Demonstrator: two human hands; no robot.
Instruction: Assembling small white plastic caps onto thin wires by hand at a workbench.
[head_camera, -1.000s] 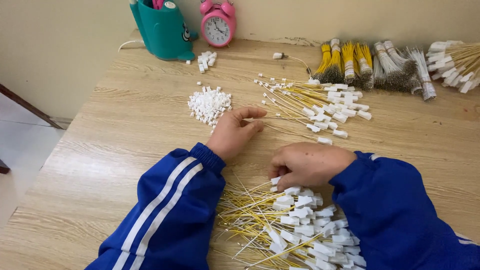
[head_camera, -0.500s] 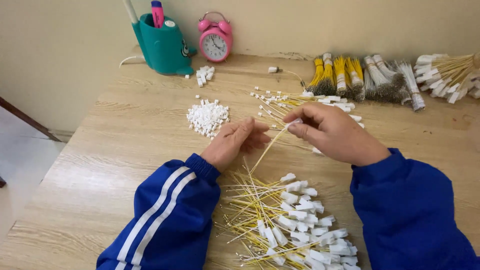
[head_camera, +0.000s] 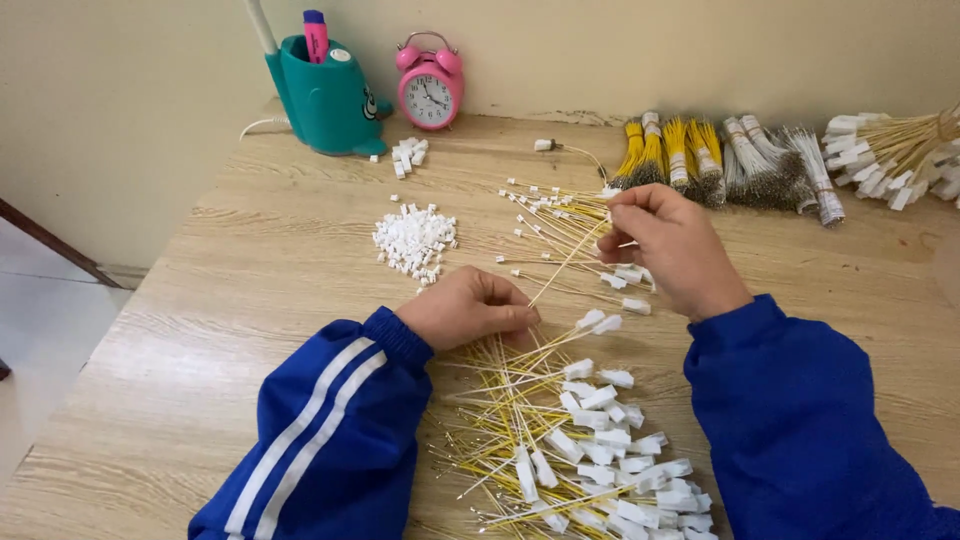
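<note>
- Teal holder (head_camera: 325, 95) with a pink marker stands far back on the table (head_camera: 200, 330), well left of both hands; a pink clock (head_camera: 430, 88) is just beside it.
- Small white connectors lie in a heap (head_camera: 413, 240), just behind the left hand; a smaller cluster (head_camera: 407, 155) sits further back.
- Left hand (head_camera: 470, 308) rests on the table, fingers pinched shut on the near end of a thin yellow wire (head_camera: 563, 265).
- The wire runs slanting up and away from that pinch to the right hand.
- Finished wires (head_camera: 560, 440) with white plugs lie in a pile just in front of the left hand, between the blue sleeves.
- Loose wires (head_camera: 545, 215) lie spread on the table between the two hands and behind them.
- Right hand (head_camera: 675, 250) is raised, fingertips closed narrowly on the far end of the wire.
- Bundles (head_camera: 720, 160) of yellow and grey wires lie behind the right hand, with more (head_camera: 885, 140) to its right.
</note>
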